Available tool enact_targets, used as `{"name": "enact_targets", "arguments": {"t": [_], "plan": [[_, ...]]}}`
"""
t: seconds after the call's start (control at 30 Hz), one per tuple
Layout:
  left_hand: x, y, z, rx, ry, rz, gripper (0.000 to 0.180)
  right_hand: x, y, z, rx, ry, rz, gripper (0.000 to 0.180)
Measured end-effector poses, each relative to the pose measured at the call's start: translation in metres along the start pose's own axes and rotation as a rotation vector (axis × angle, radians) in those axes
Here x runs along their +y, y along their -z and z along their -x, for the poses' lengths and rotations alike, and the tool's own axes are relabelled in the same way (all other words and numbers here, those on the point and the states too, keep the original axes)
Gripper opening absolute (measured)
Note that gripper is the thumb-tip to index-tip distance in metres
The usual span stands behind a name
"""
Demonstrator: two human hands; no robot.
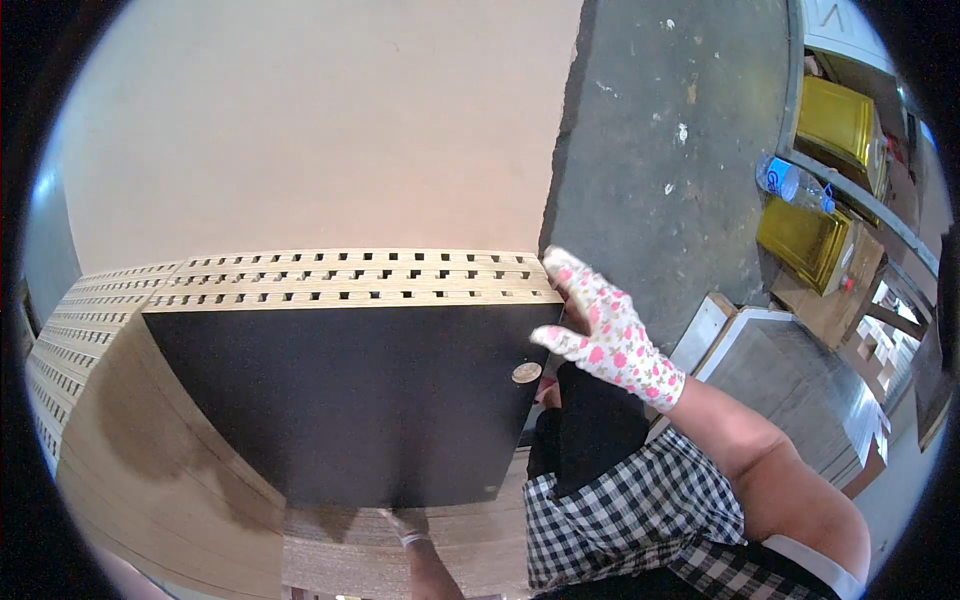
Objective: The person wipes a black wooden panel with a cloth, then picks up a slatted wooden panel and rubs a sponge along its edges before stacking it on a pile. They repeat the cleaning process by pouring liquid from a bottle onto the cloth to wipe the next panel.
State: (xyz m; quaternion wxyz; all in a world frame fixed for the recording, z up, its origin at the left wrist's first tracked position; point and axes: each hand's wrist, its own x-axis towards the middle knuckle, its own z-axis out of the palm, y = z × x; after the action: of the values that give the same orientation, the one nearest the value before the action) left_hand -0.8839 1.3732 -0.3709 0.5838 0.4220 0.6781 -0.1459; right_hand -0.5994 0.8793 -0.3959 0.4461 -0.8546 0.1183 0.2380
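Observation:
My right hand [618, 345], in a white glove with pink flowers, is at the right end of light wooden strips [350, 278] pierced with rows of square holes. Its fingers are straight and its thumb stands apart, over the right edge of a black panel [350, 390]. Whether the hand bears on the strips, I cannot tell. The panel lies along their near side and has a pale oval spot [526, 372] near its right edge. At its near edge is my left hand [402, 522], with a white band at the wrist; its fingers are hidden or blurred.
More pierced strips [75, 360] curve along the left above a brown wooden surface [150, 450]. Beyond is a pale wall [330, 120]. At right are the grey floor [670, 180], yellow tins [810, 245], a plastic bottle [795, 183] and a framed grey panel [790, 365].

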Motion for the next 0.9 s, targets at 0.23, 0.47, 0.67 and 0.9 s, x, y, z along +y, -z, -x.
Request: {"name": "enact_targets", "arguments": {"t": [0.23,0.47,0.67,0.9], "plan": [[-0.025,0.047,-0.033,0.087,0.024,0.106,0.078,-0.004,-0.010,-0.003,-0.029,0.033,0.004,0.051],[-0.023,0.045,-0.022,0.146,0.019,0.121,0.081,-0.008,-0.012,-0.007,-0.037,0.134,0.144,0.052],[-0.017,0.024,-0.024,0.209,-0.062,-0.013,0.078,-0.061,0.005,-0.048,-0.238,0.137,0.399,0.061],[0.017,0.054,-0.064,-0.051,-0.182,0.115,0.077,-0.128,-0.077,-0.125,-0.476,0.345,0.254,0.059]]}}
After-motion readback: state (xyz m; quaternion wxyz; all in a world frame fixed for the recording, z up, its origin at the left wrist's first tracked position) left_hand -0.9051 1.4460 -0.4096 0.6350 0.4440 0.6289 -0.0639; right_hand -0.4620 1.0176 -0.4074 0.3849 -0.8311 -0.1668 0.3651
